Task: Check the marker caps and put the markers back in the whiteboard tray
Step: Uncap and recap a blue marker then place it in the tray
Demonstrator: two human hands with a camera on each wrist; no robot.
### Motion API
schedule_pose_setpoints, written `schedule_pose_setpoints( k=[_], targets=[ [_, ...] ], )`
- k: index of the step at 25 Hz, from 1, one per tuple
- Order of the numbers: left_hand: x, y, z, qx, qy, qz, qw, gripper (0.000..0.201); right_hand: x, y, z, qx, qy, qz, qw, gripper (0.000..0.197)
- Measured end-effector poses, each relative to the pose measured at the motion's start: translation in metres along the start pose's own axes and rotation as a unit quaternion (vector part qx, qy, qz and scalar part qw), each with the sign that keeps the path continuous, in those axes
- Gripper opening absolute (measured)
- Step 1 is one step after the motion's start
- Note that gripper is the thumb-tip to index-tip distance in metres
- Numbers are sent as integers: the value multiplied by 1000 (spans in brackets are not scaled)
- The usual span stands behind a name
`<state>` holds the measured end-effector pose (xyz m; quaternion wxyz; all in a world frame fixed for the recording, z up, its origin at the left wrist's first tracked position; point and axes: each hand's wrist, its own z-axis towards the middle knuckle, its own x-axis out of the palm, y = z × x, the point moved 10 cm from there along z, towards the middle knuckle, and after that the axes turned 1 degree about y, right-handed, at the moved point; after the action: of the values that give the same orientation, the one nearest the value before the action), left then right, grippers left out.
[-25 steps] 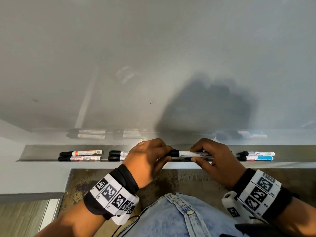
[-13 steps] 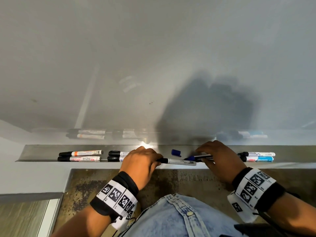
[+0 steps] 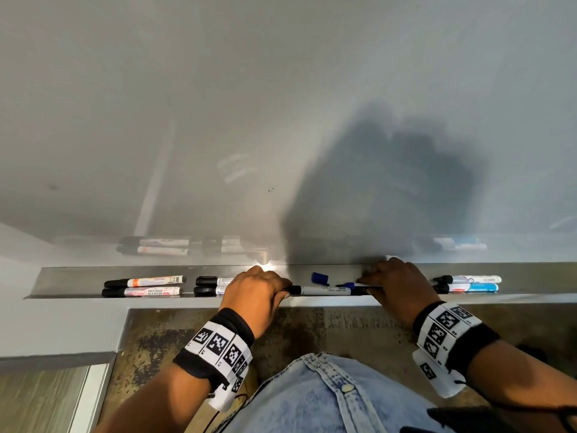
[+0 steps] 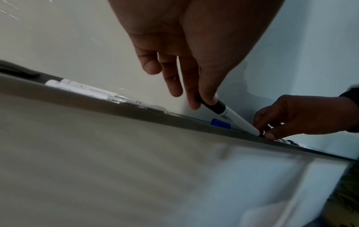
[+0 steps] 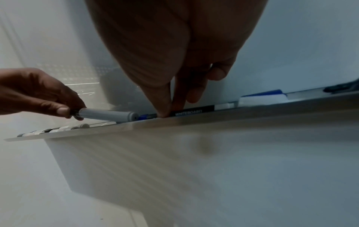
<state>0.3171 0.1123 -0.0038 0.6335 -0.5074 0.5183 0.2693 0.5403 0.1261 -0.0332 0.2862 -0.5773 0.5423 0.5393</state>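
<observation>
A metal whiteboard tray (image 3: 71, 280) runs under the board. My left hand (image 3: 285, 292) pinches the black cap end of a grey-white marker (image 3: 324, 290), which lies along the tray's front edge (image 4: 239, 121). My right hand (image 3: 365, 284) pinches a dark marker (image 5: 192, 112) printed WHITEBOARD against the tray, thumb and finger on its barrel. That marker's blue tip (image 5: 144, 117) is bare and points at the grey marker's tail (image 5: 108, 115). A loose blue cap (image 3: 320, 278) lies in the tray behind both markers.
Two black-capped markers (image 3: 143, 285) lie at the tray's left. Another pair (image 3: 212, 285) is partly hidden by my left hand. A further pair (image 3: 468, 283), one with a blue barrel, lies at the right. The whiteboard (image 3: 281, 120) rises directly behind the tray.
Both hands held the black-capped marker just above the tray. My right hand let go and took the uncapped blue-tipped marker, while my left lowered the capped one onto the tray's front edge.
</observation>
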Motion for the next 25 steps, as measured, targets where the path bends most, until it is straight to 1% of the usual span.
schedule_pose_setpoints(
  k=[3,6,9,11,17,20,25],
  targets=[
    [2,-2,2,5,4,13,1000,5,-2,-4,2,18,-8,15,1000,22],
    [6,-4,5,4,16,26,1000,8,-9,-7,-1,39,-46,54,997,22],
    [17,-5,10,2,68,49,997,19,-16,-3,-4,27,-74,73,994,22],
    [22,-6,12,4,92,59,994,24,-19,-1,-5,22,-79,73,994,23],
    [32,-9,17,16,130,89,987,32,-26,2,-7,21,-71,66,995,24],
    [29,-15,21,26,122,108,986,33,-30,3,-10,18,-77,69,994,23],
    [16,-38,31,46,83,82,992,30,-31,0,-13,12,-90,75,993,20]
  ],
)
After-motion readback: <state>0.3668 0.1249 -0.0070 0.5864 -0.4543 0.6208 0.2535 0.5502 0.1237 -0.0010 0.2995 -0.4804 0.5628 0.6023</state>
